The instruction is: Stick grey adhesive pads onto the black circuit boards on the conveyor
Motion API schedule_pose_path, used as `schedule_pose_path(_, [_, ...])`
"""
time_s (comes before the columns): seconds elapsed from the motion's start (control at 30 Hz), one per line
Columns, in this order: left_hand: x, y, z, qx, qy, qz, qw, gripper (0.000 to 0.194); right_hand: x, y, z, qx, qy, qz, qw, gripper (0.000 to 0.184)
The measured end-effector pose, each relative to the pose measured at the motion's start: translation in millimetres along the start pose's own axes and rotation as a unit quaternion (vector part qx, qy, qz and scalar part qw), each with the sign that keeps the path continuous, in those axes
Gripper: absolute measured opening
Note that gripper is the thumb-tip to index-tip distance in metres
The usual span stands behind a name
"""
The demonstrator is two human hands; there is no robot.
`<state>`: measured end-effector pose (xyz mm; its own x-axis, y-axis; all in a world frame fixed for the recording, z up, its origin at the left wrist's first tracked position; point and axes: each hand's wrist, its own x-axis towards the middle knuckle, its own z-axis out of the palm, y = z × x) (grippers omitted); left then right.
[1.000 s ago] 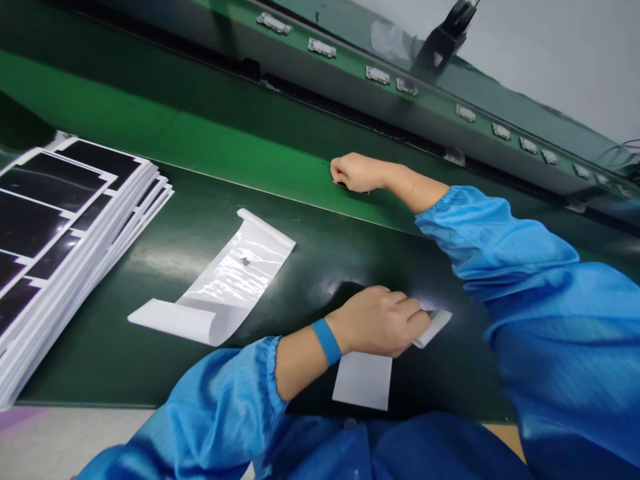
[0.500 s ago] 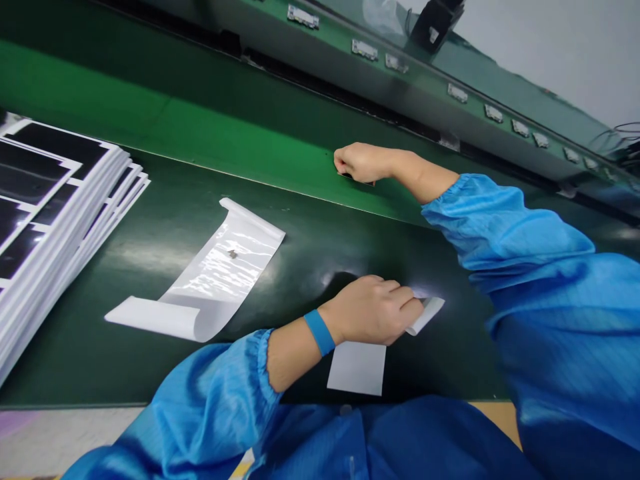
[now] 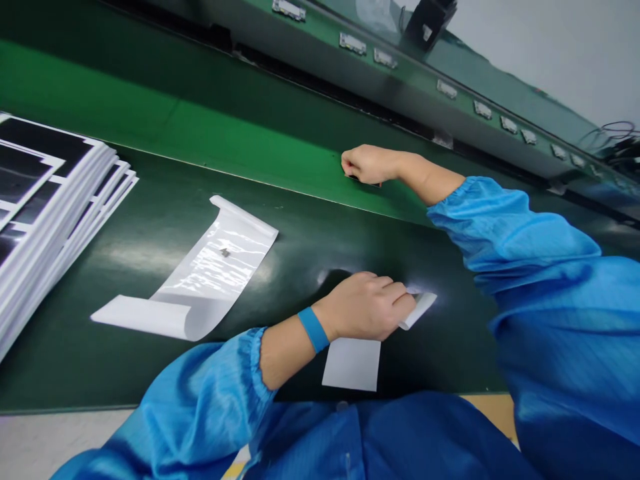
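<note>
My left hand, with a blue band on its wrist, is closed low over the dark green bench. Its fingers grip a white curled sheet, whose end sticks out past the fingertips. A flat white piece shows below the palm; whether it belongs to the same sheet is hidden. My right hand is a closed fist over the lighter green strip farther back, pinching a small dark flat piece that shows only as an edge beneath the fingers. To the left lies a glossy white sheet with curled ends and a small dark speck.
A stack of black-and-white printed sheets sits at the far left. Along the back runs a raised ledge with several small white-and-metal parts on it. A black box-shaped device stands at the top.
The view has shifted slightly, so the bench things appear a little farther left. My right hand appears slightly farther right. Both hands keep their grip.
</note>
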<state>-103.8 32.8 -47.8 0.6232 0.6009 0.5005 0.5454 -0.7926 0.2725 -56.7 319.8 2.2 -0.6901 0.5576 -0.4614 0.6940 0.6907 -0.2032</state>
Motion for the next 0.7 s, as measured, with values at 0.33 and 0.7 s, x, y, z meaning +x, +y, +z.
schedule_pose_path(0.33, [2, 2, -3.2, -0.008, -0.009, -0.008, 1.000, 0.020, -6, 11, 11, -0.052, 0.050, -0.030, 0.997, 0.022])
schedule_pose_path(0.7, [8, 4, -10.7, 0.099, -0.081, 0.005, 0.992, 0.054, -4, 41, 31, 0.099, 0.006, 0.175, 0.980, 0.026])
